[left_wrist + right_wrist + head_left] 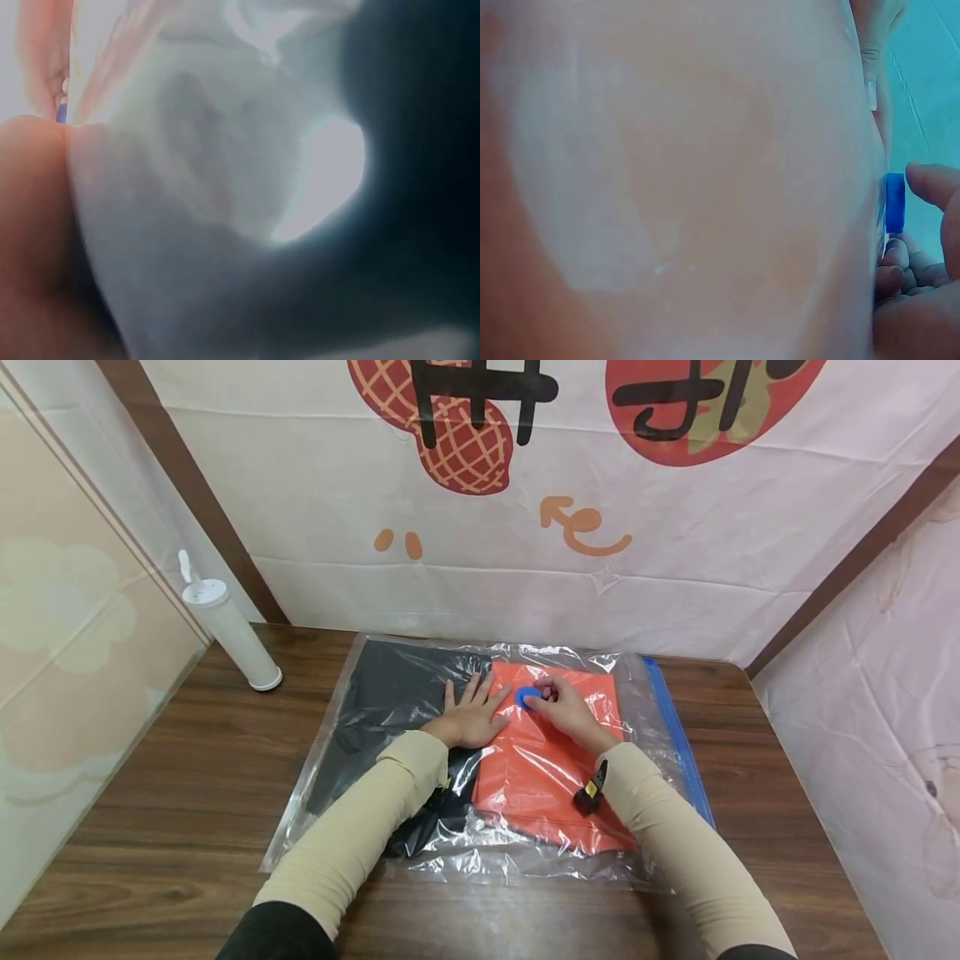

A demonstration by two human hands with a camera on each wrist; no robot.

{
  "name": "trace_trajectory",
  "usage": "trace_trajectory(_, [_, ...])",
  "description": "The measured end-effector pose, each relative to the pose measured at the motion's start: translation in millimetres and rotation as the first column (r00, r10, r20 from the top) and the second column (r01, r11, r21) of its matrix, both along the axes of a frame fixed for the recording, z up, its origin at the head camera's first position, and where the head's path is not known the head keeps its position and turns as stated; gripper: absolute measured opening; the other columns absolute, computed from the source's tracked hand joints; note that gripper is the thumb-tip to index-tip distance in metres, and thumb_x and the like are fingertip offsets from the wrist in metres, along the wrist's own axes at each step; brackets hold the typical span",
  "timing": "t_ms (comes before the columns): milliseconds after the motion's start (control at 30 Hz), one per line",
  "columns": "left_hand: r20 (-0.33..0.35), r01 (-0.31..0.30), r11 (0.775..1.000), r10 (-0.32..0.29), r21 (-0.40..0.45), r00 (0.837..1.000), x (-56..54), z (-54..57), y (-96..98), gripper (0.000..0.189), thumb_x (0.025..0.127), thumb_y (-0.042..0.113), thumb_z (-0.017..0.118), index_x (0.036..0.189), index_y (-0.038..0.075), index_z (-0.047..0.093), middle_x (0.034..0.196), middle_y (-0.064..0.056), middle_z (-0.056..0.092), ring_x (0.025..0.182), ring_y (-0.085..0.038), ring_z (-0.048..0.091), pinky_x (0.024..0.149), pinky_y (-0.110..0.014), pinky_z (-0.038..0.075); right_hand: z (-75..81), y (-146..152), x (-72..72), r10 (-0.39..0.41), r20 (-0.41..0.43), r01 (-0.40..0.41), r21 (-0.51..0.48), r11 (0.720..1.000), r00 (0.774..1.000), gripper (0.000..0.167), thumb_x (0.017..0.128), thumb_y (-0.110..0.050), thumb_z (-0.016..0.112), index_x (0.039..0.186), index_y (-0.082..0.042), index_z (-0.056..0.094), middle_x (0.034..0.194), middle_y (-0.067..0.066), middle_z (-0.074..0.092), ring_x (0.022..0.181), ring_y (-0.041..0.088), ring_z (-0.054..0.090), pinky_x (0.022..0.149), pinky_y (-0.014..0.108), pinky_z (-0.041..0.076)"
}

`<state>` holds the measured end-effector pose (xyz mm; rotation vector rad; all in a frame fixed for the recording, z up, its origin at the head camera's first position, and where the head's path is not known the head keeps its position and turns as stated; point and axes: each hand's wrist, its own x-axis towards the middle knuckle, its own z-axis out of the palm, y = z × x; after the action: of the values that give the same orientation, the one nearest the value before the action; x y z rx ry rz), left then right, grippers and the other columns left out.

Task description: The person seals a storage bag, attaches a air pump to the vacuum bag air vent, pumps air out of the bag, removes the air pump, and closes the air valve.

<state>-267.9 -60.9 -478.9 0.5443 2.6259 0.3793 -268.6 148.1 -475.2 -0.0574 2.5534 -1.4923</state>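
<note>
A clear plastic storage bag (450,864) lies flat, with folded black fabric (386,693) on its left side and folded orange fabric (525,768) on its right. On the bag, over the orange fabric, sits a round blue valve cap (527,697). The thumb and fingers of my right hand (567,714) pinch this cap at its edge. In the right wrist view, the blue cap (895,202) stands out from the film between thumb and curled fingers. My left hand (471,718) rests palm down with fingers spread, where black and orange meet. Pale plastic fills most of the left wrist view.
Along the bag's right edge runs a blue zip strip (678,735). A white cylindrical hand pump (236,639) stands at the back left of the wooden table (157,827). Behind the table hangs a printed cloth (487,593), with further cloth on both sides.
</note>
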Motion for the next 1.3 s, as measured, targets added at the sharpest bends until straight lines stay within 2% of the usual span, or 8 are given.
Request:
trace_trajectory(300, [0.001,-0.004,1.0,0.004,0.013,1.0,-1.4,-1.5,0.1,0.065,0.108,0.055,0.028,0.164,0.036,0.001,0.168,0.001,-0.021,0.153,-0.025,-0.023,0.112,-0.063,-0.024,-2.6,0.1,0.3,0.003,-0.031,-0.002,0.028,1.0,1.0,0.038,0.097,-0.02,0.073,0.128,-0.003,0.06,0.098,0.007,0.053,0.09,0.022,0.049,0.078,0.031,0.041])
trace_trajectory(500, [-0.01,0.002,1.0,-0.002,0.014,1.0,-2.2,-3.9,-0.3,0.065,0.108,0.056,0.028,0.164,0.036,0.001,0.168,0.002,-0.021,0.153,-0.025,-0.022,0.112,-0.063,-0.024,-2.5,0.9,-0.1,0.035,-0.061,-0.032,0.054,0.998,0.998,0.036,0.097,-0.016,0.069,0.132,-0.008,0.065,0.098,0.008,0.054,0.087,0.023,0.049,0.076,0.033,0.04])
trace_trajectory(667, [-0.002,-0.004,1.0,0.004,0.018,1.0,-4.0,-6.0,-0.2,0.065,0.108,0.056,0.03,0.164,0.037,0.002,0.168,0.002,-0.021,0.153,-0.025,-0.022,0.112,-0.064,-0.024,-1.6,0.6,1.0,0.025,-0.031,-0.024,0.035,0.999,0.999,0.043,0.099,-0.022,0.07,0.137,-0.008,0.059,0.1,0.008,0.052,0.089,0.022,0.048,0.076,0.032,0.04])
trace_trajectory(933, [-0.009,-0.005,1.0,0.005,0.017,1.0,-4.8,-6.4,-0.4,0.066,0.107,0.056,0.03,0.164,0.036,0.003,0.168,0.002,-0.021,0.153,-0.026,-0.022,0.112,-0.064,-0.023,-0.8,-2.0,2.2,-0.015,-0.006,0.015,-0.009,1.0,1.0,0.036,0.099,-0.022,0.07,0.126,-0.003,0.057,0.1,0.008,0.051,0.09,0.022,0.047,0.079,0.031,0.04])
trace_trajectory(1300, [-0.009,-0.003,1.0,0.003,0.002,1.0,-4.1,-6.2,0.2,0.065,0.108,0.056,0.03,0.164,0.036,0.003,0.168,0.001,-0.021,0.153,-0.026,-0.023,0.112,-0.064,-0.023,-3.0,-0.7,0.1,0.018,-0.036,-0.017,0.044,0.999,0.999,0.034,0.1,-0.016,0.065,0.133,-0.007,0.064,0.103,0.007,0.054,0.091,0.023,0.048,0.078,0.033,0.04])
